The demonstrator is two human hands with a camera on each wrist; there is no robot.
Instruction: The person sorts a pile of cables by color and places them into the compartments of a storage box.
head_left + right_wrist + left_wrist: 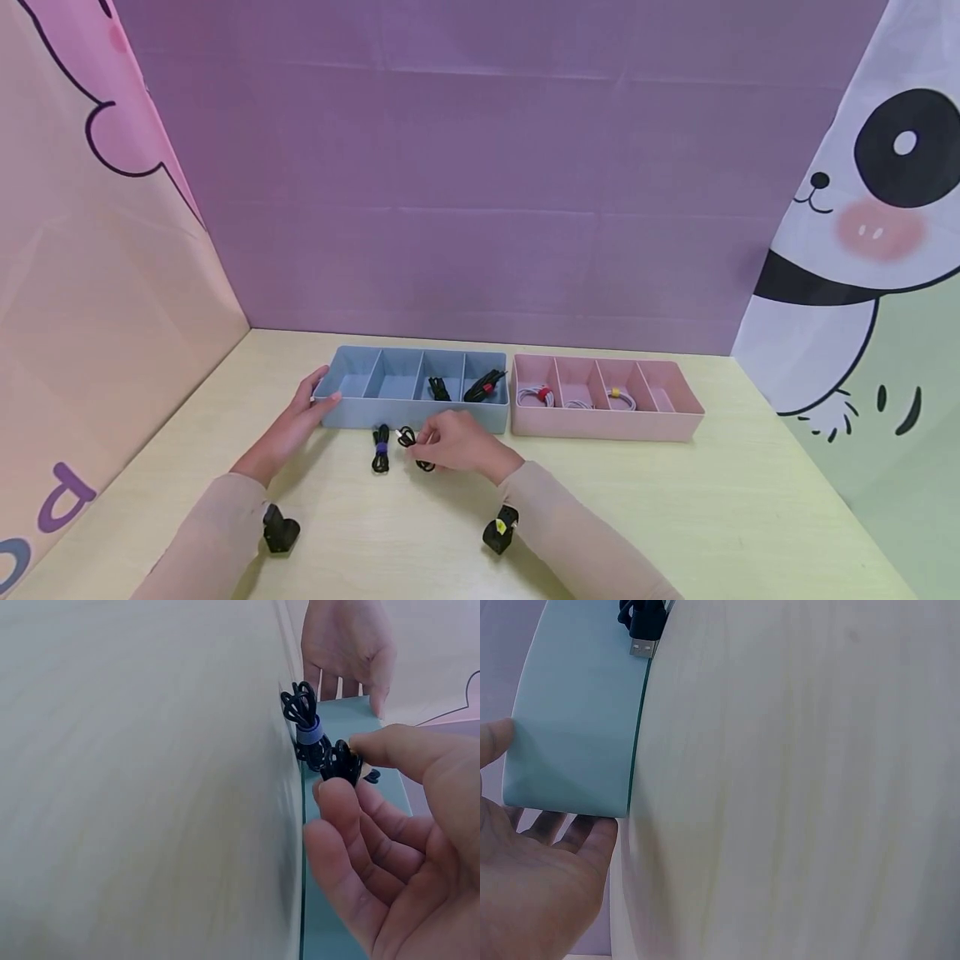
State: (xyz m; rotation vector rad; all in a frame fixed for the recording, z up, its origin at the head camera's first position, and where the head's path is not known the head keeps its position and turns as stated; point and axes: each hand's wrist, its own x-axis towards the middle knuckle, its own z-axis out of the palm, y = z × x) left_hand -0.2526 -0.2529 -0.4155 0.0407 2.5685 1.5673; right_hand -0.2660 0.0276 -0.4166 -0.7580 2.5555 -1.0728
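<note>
A blue tray (352, 410) with several compartments stands on the pale wooden table. My left hand (315, 402) rests against its left end with straight fingers; the left wrist view shows the left hand (540, 825) with the thumb on the blue tray (577, 712) wall. My right hand (423, 439) pinches a small black cable (408, 439) just in front of the tray. In the right wrist view the thumb and forefinger hold this black cable (341, 761). A coiled black cable with a blue tie (381, 450) lies beside it on the table, also seen as the tied cable (307, 724).
Two black cables (438, 387) (483, 385) lie in the blue tray's right compartments. To its right stands a pink tray (600, 425) with white cables (534, 394). Purple, pink and panda-print backdrops wall the table (712, 517) on three sides.
</note>
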